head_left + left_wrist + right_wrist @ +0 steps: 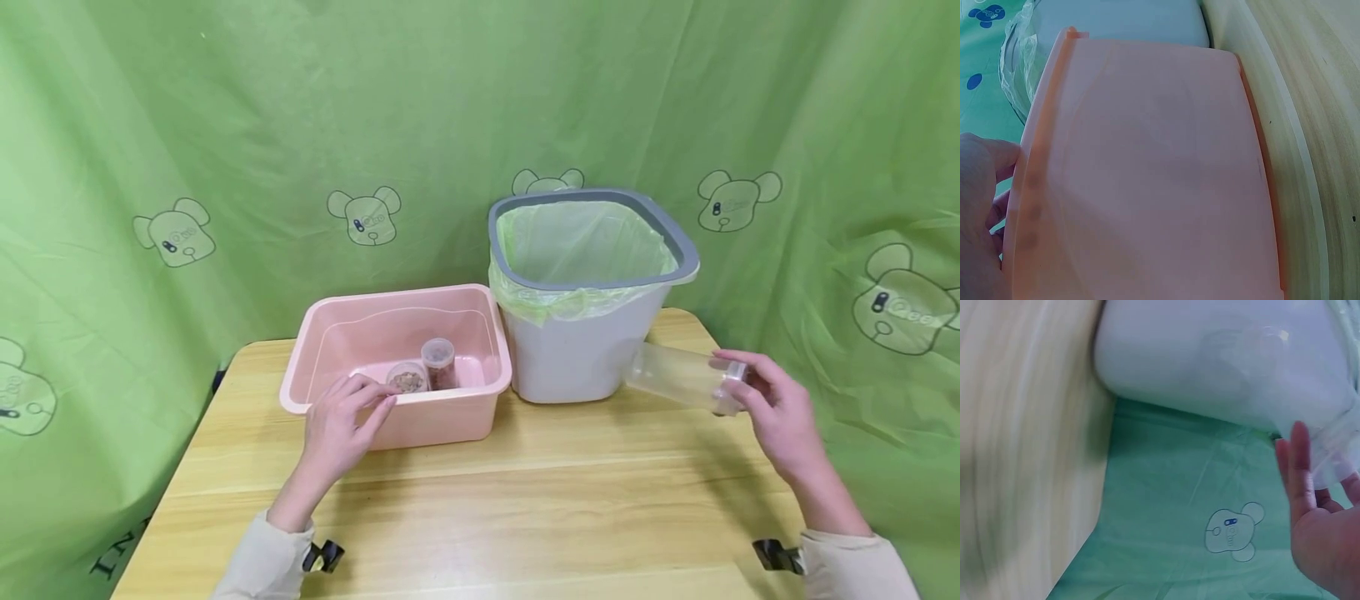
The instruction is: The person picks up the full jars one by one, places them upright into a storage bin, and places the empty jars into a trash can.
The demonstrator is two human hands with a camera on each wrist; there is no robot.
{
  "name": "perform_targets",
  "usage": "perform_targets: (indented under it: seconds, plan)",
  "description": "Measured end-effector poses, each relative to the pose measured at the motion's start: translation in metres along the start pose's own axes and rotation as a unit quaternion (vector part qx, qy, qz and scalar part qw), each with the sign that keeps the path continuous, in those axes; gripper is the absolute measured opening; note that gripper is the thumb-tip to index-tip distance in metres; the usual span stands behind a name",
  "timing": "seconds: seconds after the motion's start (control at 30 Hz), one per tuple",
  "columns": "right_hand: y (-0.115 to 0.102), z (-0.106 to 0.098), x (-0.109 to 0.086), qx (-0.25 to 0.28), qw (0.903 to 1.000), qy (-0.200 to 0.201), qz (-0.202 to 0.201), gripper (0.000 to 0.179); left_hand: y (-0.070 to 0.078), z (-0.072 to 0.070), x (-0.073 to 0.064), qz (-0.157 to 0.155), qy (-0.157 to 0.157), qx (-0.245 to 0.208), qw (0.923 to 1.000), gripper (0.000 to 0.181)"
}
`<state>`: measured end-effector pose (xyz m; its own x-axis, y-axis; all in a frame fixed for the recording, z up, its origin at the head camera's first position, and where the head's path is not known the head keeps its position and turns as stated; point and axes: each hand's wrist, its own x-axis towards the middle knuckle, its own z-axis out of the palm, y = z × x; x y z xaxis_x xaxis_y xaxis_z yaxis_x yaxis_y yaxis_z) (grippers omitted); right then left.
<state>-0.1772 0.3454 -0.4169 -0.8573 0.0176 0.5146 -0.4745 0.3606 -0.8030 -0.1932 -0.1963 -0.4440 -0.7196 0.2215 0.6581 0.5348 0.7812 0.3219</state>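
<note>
My left hand (341,425) holds the front rim of a pink plastic basin (442,421); in the left wrist view, the thumb (1004,156) lies at the rim and the fingers go over it. Inside stand two small clear containers: one jar (408,379) with brownish bits, and a taller jar (440,362) with reddish-brown contents. To the right, my right hand (780,412) grips a clear, empty-looking plastic jar (675,377) by one end. That jar lies almost level in the air, blurred, its far end in front of the trash bin's side.
A pale grey trash bin (566,358) with a dark grey rim (678,242) and light green liner bag (532,304) stands right beside the basin. Everything rests on a light wooden table (525,508). Green curtain (442,100) with bear prints hangs behind and at the sides.
</note>
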Motion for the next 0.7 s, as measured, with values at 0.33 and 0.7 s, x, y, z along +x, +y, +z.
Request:
perform_targets:
  seconds: [0.33,0.7]
  plan:
    - [-0.031,0.005,0.013,0.231,0.9702,0.012,-0.074,0.038,0.000,0.000,0.000,0.002,0.001,0.003,1.0000,0.009]
    - [-0.064,0.020,0.040,0.341,0.9250,0.014,-0.168,0.042,-0.001,0.000,0.000,0.004,0.003,0.000,1.0000,0.008]
